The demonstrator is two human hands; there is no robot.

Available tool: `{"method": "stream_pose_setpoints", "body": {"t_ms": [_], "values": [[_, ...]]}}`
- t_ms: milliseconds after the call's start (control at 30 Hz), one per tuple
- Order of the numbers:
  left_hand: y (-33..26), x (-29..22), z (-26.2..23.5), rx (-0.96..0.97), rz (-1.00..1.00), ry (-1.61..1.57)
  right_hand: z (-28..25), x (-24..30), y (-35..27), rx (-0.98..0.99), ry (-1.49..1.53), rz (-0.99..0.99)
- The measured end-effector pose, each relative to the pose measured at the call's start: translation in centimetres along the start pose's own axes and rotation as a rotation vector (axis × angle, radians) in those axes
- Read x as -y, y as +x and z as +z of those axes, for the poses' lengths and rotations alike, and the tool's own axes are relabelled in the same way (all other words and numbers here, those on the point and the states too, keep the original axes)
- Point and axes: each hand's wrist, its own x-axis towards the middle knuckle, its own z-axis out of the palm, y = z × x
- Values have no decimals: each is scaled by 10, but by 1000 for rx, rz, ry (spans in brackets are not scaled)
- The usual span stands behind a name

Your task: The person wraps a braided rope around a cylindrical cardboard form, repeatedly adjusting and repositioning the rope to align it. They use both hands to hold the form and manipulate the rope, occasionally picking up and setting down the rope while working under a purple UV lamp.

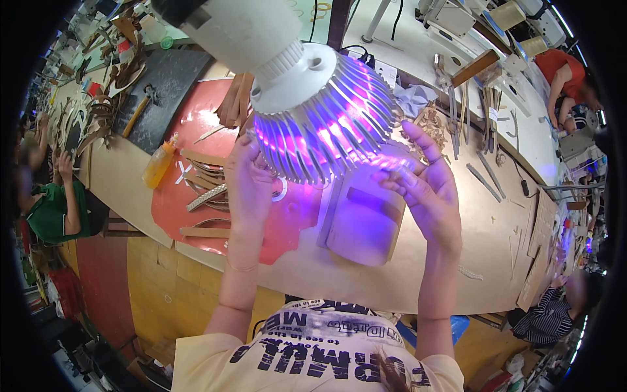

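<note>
Nearest, both forearms rising from the lower edge toward the lamp (313,111). Left hand (251,179) raised under the lamp's left rim, fingers hidden behind the fins, so grip cannot be told. Right hand (428,193) just right of the lamp, open wide, fingers spread, fingertips (392,179) pinching a small clear piece (400,171) in the violet glow. Below the lamp, a pale board (362,222) lying on the surface (470,261), lit purple. Left of the lamp, a red mat (189,196) with wood strips (208,232) and an orange glue bottle (159,163). Beyond the lamp to the right, hand tools (483,124) laid out in a row. Far left of the lamp, a person in green (59,209) seated.
</note>
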Motion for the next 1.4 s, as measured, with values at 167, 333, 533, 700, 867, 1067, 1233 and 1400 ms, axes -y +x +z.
{"method": "stream_pose_setpoints", "body": {"t_ms": [167,333,533,700,867,1067,1233,1400], "values": [[-58,38,29,149,127,334,-5,-18,9,-161,459,-95],[-73,50,30,519,429,1011,-35,13,-27,-149,484,-166],[-42,65,36,594,195,1249,-58,-7,-75,-407,-380,111],[-29,70,16,426,-222,1166,-57,-70,-88,-330,-300,330],[-32,76,5,381,-315,844,-68,-81,-93,-311,-280,359],[-35,84,6,359,-272,783,-78,-64,-81,-199,-297,342],[-37,91,7,290,-242,613,-92,-34,-67,-183,-370,350],[-33,93,11,239,-38,825,-105,-9,-51,-187,-461,281]]}}
